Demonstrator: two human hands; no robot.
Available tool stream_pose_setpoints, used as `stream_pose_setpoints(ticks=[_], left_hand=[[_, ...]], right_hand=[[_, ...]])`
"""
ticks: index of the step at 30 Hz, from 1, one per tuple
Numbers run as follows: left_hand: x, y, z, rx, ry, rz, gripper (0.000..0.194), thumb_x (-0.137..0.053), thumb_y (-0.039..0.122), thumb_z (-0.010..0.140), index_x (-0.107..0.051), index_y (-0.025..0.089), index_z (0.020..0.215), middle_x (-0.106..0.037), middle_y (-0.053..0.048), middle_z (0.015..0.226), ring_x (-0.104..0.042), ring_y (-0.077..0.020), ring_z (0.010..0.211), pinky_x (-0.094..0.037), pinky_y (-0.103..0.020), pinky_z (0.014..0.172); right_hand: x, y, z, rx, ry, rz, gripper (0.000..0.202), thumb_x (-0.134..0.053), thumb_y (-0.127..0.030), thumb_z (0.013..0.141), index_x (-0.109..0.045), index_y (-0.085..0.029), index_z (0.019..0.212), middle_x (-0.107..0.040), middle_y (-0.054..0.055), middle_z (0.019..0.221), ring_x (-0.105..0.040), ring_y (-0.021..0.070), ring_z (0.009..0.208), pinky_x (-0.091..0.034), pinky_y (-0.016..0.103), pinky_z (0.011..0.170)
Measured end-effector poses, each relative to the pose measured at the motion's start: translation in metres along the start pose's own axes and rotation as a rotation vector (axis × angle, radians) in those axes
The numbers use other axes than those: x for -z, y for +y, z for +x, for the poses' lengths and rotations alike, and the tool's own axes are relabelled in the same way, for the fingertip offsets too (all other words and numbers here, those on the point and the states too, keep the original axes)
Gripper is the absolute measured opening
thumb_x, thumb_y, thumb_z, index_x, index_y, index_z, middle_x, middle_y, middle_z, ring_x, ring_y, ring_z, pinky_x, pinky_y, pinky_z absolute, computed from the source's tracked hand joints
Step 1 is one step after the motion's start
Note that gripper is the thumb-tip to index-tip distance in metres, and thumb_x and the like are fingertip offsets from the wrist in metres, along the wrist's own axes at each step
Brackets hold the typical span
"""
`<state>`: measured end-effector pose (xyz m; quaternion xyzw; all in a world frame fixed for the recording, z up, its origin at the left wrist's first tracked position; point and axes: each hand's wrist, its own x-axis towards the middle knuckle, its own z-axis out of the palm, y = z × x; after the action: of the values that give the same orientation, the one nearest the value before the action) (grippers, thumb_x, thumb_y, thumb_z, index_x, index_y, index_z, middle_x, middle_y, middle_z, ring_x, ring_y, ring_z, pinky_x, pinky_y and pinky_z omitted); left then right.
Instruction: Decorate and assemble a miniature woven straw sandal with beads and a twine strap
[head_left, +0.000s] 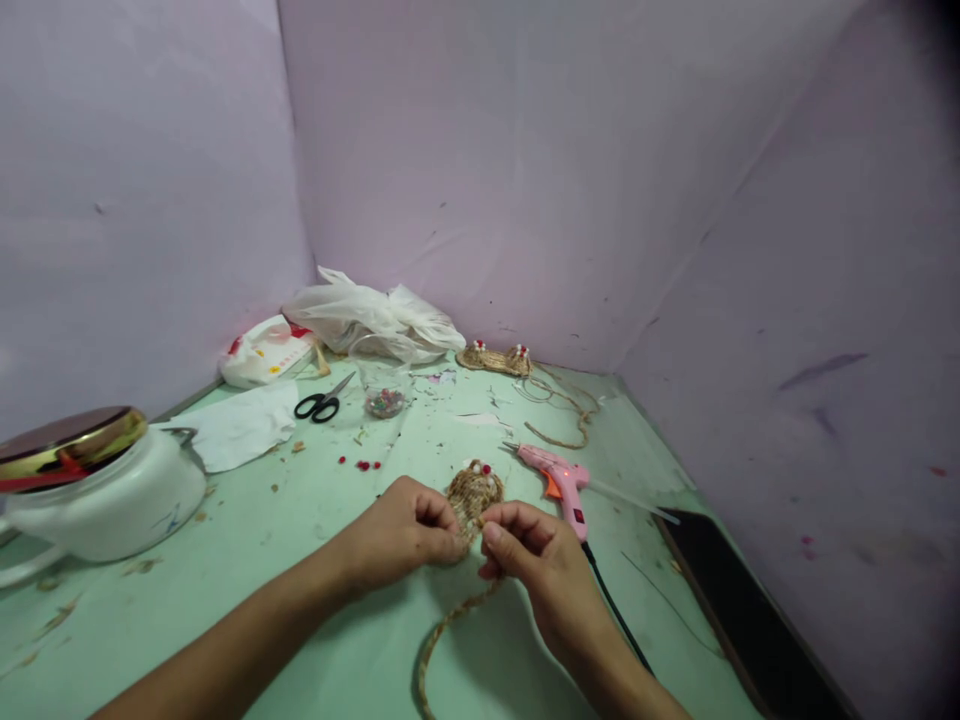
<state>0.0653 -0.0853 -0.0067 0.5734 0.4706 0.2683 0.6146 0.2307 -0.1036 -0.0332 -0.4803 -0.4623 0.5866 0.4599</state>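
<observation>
In the head view, a small woven jute piece [474, 488] with red and white beads near its far end lies between my hands. My left hand [420, 530] is closed, with thumb and fingers pinching its near left edge. My right hand [529, 550] is closed too, its thumb and forefinger pinching a braided jute cord [450, 622] against the piece's near end. From under the right hand the cord curves down toward the front edge of the view. The pinched part is partly hidden by my fingertips.
A pink glue gun [559, 475] with a glue stick lies right, near a black tray-like object [739, 600]. Behind are another beaded jute piece [493, 360], scissors [325, 398], a bead cup [384, 385] and plastic bags [382, 315]. A white teapot [127, 500] stands left.
</observation>
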Motion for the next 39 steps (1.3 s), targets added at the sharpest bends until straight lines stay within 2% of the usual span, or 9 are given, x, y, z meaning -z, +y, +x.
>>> stream_pose_setpoints(ticks=[4, 6, 11, 17, 18, 21, 24, 30, 39], left_hand=[[0.018, 0.005, -0.001, 0.014, 0.004, 0.137, 0.009, -0.057, 0.02, 0.055, -0.056, 0.013, 0.051, -0.045, 0.006, 0.046, -0.034, -0.007, 0.047, -0.025, -0.022, 0.048], [0.026, 0.006, 0.0, 0.019, 0.073, 0.209, 0.011, -0.058, 0.024, 0.057, -0.06, 0.013, 0.057, -0.05, 0.004, 0.049, -0.039, -0.0081, 0.048, -0.028, -0.022, 0.049], [0.051, 0.004, 0.004, -0.016, 0.42, 0.519, 0.04, -0.06, 0.039, 0.062, -0.066, 0.015, 0.093, -0.068, -0.007, 0.088, -0.058, -0.0195, 0.071, -0.042, -0.029, 0.067], [0.105, 0.001, 0.008, 0.129, 0.914, 0.899, 0.032, -0.047, 0.037, 0.07, -0.068, 0.017, 0.085, -0.07, -0.009, 0.084, -0.06, -0.0263, 0.079, -0.04, -0.031, 0.066], [0.115, -0.001, 0.009, 0.164, 0.949, 0.959, 0.033, -0.046, 0.035, 0.071, -0.068, 0.016, 0.086, -0.07, -0.01, 0.084, -0.06, -0.0275, 0.081, -0.04, -0.031, 0.065], [0.141, -0.006, 0.016, 0.212, 0.953, 1.033, 0.029, -0.046, 0.026, 0.067, -0.069, 0.015, 0.083, -0.07, -0.011, 0.085, -0.061, -0.0281, 0.084, -0.04, -0.03, 0.064], [0.154, -0.012, 0.026, 0.267, 0.918, 1.079, 0.025, -0.049, 0.021, 0.062, -0.069, 0.016, 0.077, -0.07, -0.011, 0.083, -0.062, -0.0257, 0.079, -0.039, -0.028, 0.059], [0.155, -0.026, 0.049, 0.401, 0.855, 1.152, 0.028, -0.053, 0.022, 0.06, -0.068, 0.013, 0.081, -0.068, -0.021, 0.091, -0.062, -0.032, 0.081, -0.04, -0.032, 0.057], [0.167, -0.018, 0.076, 0.445, 0.825, 1.133, 0.037, -0.057, 0.026, 0.058, -0.063, 0.01, 0.091, -0.063, -0.023, 0.101, -0.057, -0.0371, 0.092, -0.041, -0.036, 0.062]], right_hand=[[0.007, -0.002, 0.002, 0.019, 0.036, 0.082, 0.027, -0.074, -0.038, 0.059, -0.064, -0.015, 0.067, -0.056, -0.001, 0.057, -0.051, 0.0105, 0.052, -0.046, 0.023, 0.049], [0.009, -0.004, 0.003, 0.021, 0.062, 0.106, 0.027, -0.074, -0.039, 0.058, -0.064, -0.015, 0.068, -0.058, 0.001, 0.063, -0.052, 0.0122, 0.059, -0.047, 0.023, 0.051], [0.01, -0.003, 0.003, 0.014, 0.117, 0.095, 0.027, -0.075, -0.038, 0.057, -0.064, -0.016, 0.068, -0.054, -0.002, 0.061, -0.049, 0.0102, 0.055, -0.047, 0.023, 0.052], [0.01, -0.002, 0.007, -0.004, 0.161, 0.098, 0.032, -0.077, -0.04, 0.054, -0.065, -0.015, 0.068, -0.056, -0.001, 0.061, -0.048, 0.0094, 0.053, -0.046, 0.024, 0.053], [0.011, -0.001, 0.007, -0.012, 0.166, 0.099, 0.032, -0.078, -0.041, 0.053, -0.065, -0.015, 0.069, -0.056, -0.001, 0.061, -0.049, 0.0095, 0.053, -0.045, 0.024, 0.053], [0.013, 0.002, 0.009, -0.036, 0.181, 0.098, 0.033, -0.079, -0.04, 0.051, -0.066, -0.016, 0.07, -0.056, -0.002, 0.059, -0.049, 0.0097, 0.052, -0.045, 0.024, 0.054], [0.016, 0.005, 0.011, -0.057, 0.169, 0.097, 0.034, -0.079, -0.04, 0.052, -0.067, -0.016, 0.072, -0.058, -0.002, 0.062, -0.051, 0.0101, 0.053, -0.046, 0.025, 0.055], [0.02, 0.01, 0.014, -0.05, 0.139, 0.079, 0.031, -0.077, -0.04, 0.057, -0.067, -0.017, 0.074, -0.057, -0.002, 0.059, -0.052, 0.0096, 0.051, -0.045, 0.024, 0.055], [0.023, 0.009, 0.013, -0.049, 0.15, 0.092, 0.03, -0.076, -0.04, 0.059, -0.065, -0.016, 0.074, -0.058, -0.002, 0.063, -0.052, 0.0083, 0.051, -0.043, 0.022, 0.055]])
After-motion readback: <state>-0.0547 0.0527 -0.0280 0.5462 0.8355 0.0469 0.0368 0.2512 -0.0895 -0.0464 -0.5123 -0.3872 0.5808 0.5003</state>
